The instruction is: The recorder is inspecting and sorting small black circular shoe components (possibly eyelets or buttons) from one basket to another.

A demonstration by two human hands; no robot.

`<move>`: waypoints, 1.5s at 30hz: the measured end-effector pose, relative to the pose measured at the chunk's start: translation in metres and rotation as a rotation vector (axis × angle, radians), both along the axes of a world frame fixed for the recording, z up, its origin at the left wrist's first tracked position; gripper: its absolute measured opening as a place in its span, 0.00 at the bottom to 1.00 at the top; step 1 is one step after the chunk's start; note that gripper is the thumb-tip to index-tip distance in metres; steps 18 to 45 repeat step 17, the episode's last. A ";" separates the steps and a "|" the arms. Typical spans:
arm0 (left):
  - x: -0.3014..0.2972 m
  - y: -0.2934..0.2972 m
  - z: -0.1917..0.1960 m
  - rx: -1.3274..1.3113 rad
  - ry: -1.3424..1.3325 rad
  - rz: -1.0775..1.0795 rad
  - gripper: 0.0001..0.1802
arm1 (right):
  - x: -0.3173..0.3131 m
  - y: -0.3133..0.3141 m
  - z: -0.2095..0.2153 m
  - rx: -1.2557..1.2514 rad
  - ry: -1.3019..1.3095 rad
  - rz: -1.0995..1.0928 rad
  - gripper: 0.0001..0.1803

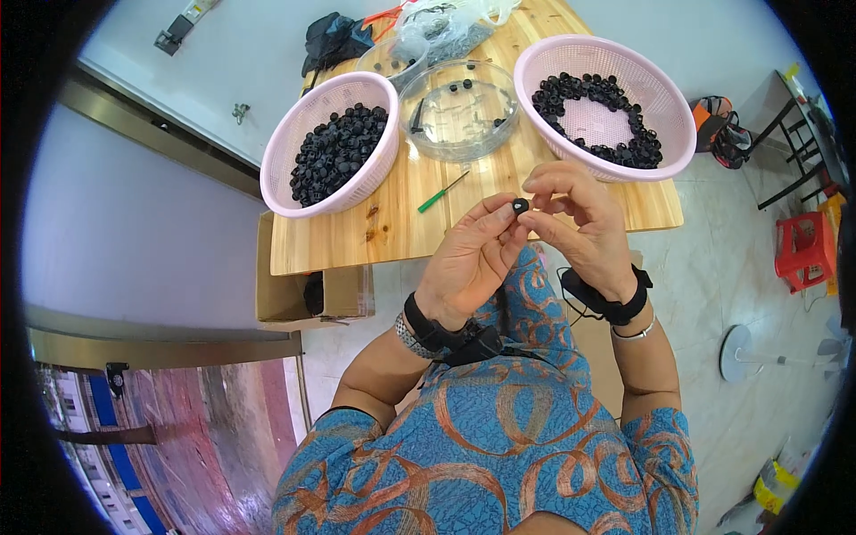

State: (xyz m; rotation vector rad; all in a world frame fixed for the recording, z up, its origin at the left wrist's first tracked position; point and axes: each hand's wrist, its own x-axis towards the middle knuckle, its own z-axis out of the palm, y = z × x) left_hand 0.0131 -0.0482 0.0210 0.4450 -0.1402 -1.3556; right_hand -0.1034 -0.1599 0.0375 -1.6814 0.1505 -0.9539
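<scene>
My left hand (pixel 473 254) pinches a small round black plastic part (pixel 520 206) between thumb and fingertips, just past the table's near edge. A pale spot shows on the face of the part. My right hand (pixel 580 218) is close beside it on the right, its thumb tip at or against the part and its bent forefinger raised apart from the thumb. Nothing can be seen held in the right fingers. A screwdriver with a green handle (pixel 432 201) lies on the wooden table (pixel 357 245) to the left of my hands.
A pink basket heaped with black parts (pixel 334 156) stands at left; another pink basket (pixel 664 85) at right holds a ring of them. Between them is a clear round tray (pixel 459 147) with a few pieces. Plastic bags (pixel 455 27) lie behind. A cardboard box (pixel 348 292) sits under the table.
</scene>
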 end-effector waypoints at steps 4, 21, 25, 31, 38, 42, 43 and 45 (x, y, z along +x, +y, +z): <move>-0.006 -0.009 0.000 0.002 -0.057 -0.014 0.09 | -0.008 -0.001 0.002 -0.023 0.037 -0.042 0.09; -0.007 -0.021 -0.012 -0.053 -0.083 -0.117 0.19 | -0.050 -0.077 0.035 -0.525 0.359 -0.145 0.11; -0.007 -0.021 -0.012 -0.053 -0.083 -0.117 0.19 | -0.050 -0.077 0.035 -0.525 0.359 -0.145 0.11; -0.007 -0.021 -0.012 -0.053 -0.083 -0.117 0.19 | -0.050 -0.077 0.035 -0.525 0.359 -0.145 0.11; -0.007 -0.021 -0.012 -0.053 -0.083 -0.117 0.19 | -0.050 -0.077 0.035 -0.525 0.359 -0.145 0.11; -0.007 -0.021 -0.012 -0.053 -0.083 -0.117 0.19 | -0.050 -0.077 0.035 -0.525 0.359 -0.145 0.11; -0.007 -0.021 -0.012 -0.053 -0.083 -0.117 0.19 | -0.050 -0.077 0.035 -0.525 0.359 -0.145 0.11; -0.007 -0.021 -0.012 -0.053 -0.083 -0.117 0.19 | -0.050 -0.077 0.035 -0.525 0.359 -0.145 0.11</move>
